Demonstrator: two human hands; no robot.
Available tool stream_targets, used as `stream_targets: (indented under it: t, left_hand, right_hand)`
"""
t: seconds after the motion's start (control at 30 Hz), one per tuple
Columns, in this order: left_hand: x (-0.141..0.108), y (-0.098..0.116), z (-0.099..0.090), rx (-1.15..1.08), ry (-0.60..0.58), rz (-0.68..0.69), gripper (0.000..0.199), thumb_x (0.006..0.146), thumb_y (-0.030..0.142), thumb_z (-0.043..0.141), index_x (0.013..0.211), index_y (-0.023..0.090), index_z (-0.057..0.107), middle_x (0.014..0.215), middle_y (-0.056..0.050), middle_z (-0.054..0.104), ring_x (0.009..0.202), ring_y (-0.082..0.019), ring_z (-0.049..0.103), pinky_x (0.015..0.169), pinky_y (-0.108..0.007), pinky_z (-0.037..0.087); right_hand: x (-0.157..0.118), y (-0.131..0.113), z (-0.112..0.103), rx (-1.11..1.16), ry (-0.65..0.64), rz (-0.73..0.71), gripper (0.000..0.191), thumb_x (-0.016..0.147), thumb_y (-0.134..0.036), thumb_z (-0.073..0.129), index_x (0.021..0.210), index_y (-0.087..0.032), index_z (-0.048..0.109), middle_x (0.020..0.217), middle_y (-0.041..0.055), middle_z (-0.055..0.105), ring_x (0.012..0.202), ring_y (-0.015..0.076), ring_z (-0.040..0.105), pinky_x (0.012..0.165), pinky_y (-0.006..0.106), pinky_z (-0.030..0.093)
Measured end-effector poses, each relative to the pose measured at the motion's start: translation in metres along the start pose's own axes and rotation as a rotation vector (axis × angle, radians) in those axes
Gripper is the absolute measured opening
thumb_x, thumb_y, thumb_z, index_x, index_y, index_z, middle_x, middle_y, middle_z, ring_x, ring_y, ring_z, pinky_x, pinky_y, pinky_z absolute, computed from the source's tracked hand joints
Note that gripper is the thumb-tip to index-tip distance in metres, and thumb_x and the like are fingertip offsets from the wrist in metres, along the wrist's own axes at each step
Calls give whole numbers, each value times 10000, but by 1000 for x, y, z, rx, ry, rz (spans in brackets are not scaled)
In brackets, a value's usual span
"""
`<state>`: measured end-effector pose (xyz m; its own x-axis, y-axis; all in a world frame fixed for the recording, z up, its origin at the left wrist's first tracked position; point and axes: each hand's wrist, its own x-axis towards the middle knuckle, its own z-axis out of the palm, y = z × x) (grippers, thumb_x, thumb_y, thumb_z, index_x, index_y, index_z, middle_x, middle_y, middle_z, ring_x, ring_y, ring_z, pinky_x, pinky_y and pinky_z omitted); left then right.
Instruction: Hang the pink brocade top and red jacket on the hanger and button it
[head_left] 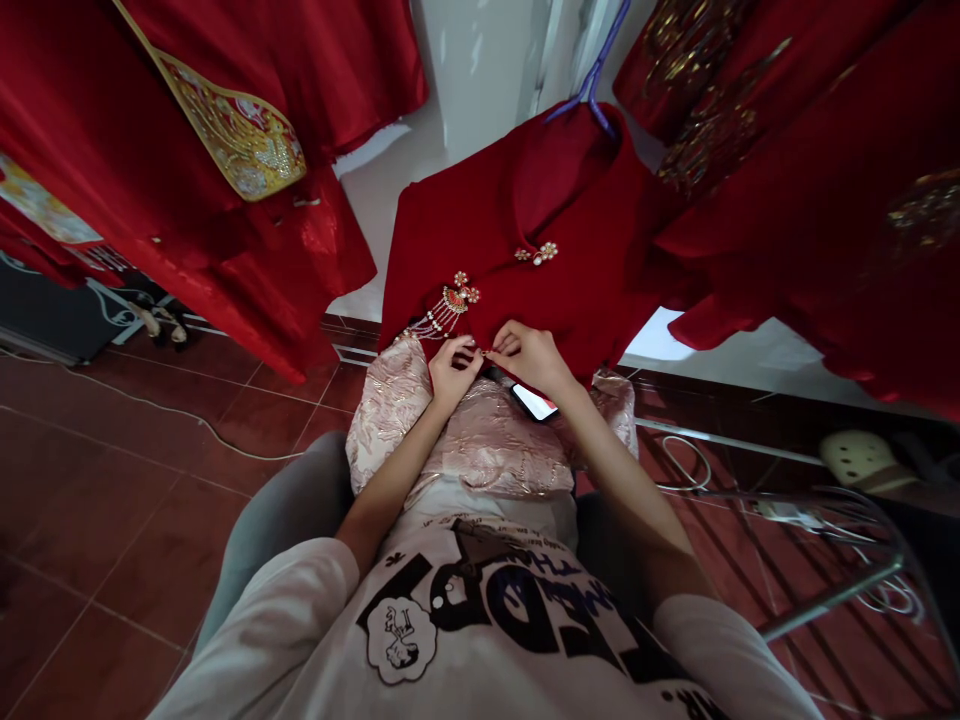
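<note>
Red jacket on a blue hanger, hem at the lap: pearl-flower clasp and tasselled ornament sit on its front, while left hand and right hand pinch its edge below, fingers pressed together.

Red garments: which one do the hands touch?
The plain red garment with the beaded tassel clasp, at the left hand and right hand; the others hang aside, gold-embroidered.

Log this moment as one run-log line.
Left hand: on red cloth garment | right hand: at its lower edge | lap: pink brocade fabric, lit black smartphone
</note>
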<state>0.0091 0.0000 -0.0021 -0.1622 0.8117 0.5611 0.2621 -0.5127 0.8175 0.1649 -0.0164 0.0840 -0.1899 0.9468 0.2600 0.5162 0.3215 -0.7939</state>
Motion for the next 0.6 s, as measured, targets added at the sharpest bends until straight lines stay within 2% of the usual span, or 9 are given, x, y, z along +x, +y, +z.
stream_targets:
  t: [0.17, 0.37, 0.6]
  left_hand:
    - [-1, 2, 1, -46, 30, 20, 190, 796, 228, 676, 980, 185, 699, 895, -34, 719, 688, -95, 663, 582, -194, 557]
    - [-1, 2, 1, -45, 41, -30, 186, 824, 298, 671, 963, 185, 718, 877, -36, 724, 682, -98, 657, 595, -204, 560]
    - [0, -3, 2, -73, 26, -55, 184, 798, 247, 668, 962, 189, 728, 881, -33, 739, 683, -98, 661, 613, -206, 560]
  right_hand:
    - [3, -1, 16, 56, 126, 33, 135, 783, -259, 694, 821, -207, 576, 830, 41, 733, 771, 177, 723, 754, 312, 593]
    - [2, 2, 23, 2, 151, -2, 66, 834, -261, 629, 824, -208, 590, 876, 46, 746, 799, 179, 731, 775, 321, 609]
    - [1, 12, 32, 19, 199, -29, 157, 884, -363, 583, 871, -208, 604, 925, 58, 725, 818, 177, 716, 758, 329, 624]
